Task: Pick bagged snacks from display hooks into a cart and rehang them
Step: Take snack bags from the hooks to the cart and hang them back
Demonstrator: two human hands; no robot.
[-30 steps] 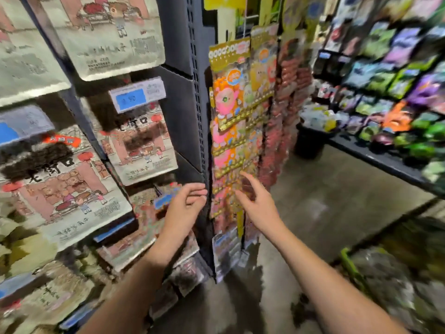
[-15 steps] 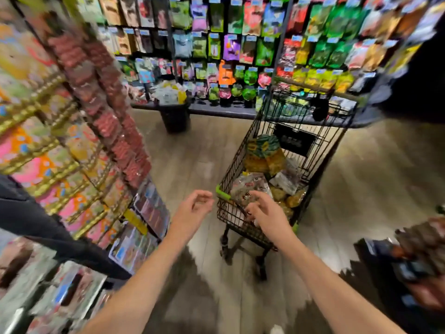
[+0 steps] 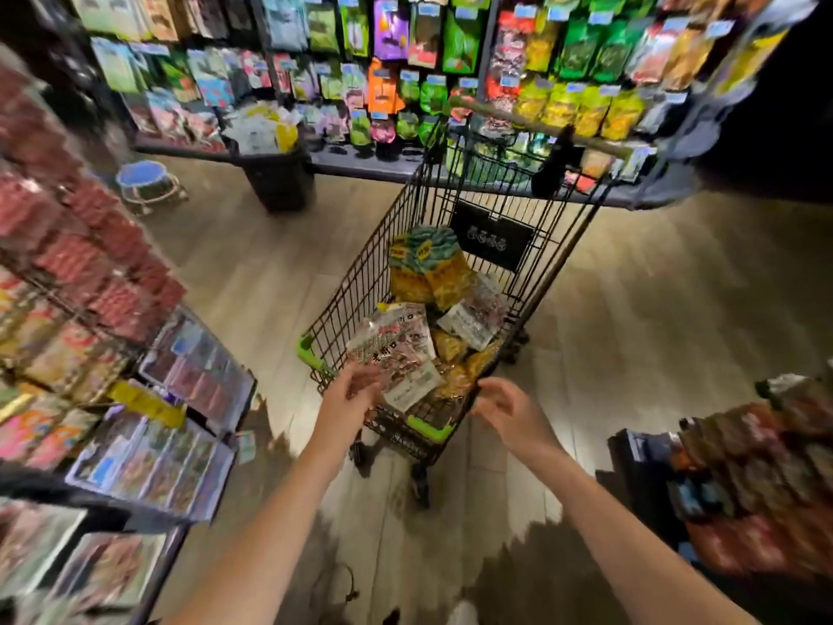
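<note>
The left hand [image 3: 349, 392] reaches over the near rim of the cart [image 3: 426, 428], its fingers loosely curled at the lower corner of the pale printed snack bag [image 3: 396, 349], though motion blur hides whether they pinch it yet. That bag lies atop the pile, its long axis running up and away from the left hand. The right hand [image 3: 507, 410] hovers spread and empty just outside the cart's near right corner, farther from the bag.

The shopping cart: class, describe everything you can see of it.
The shopping cart is a black wire basket with bright green corner guards, a pale handle bar at its far end and a black placard inside. It stands upright on dark wheels on the wood-look floor, holding several snack bags. The left hand reaches over its near rim.
</note>
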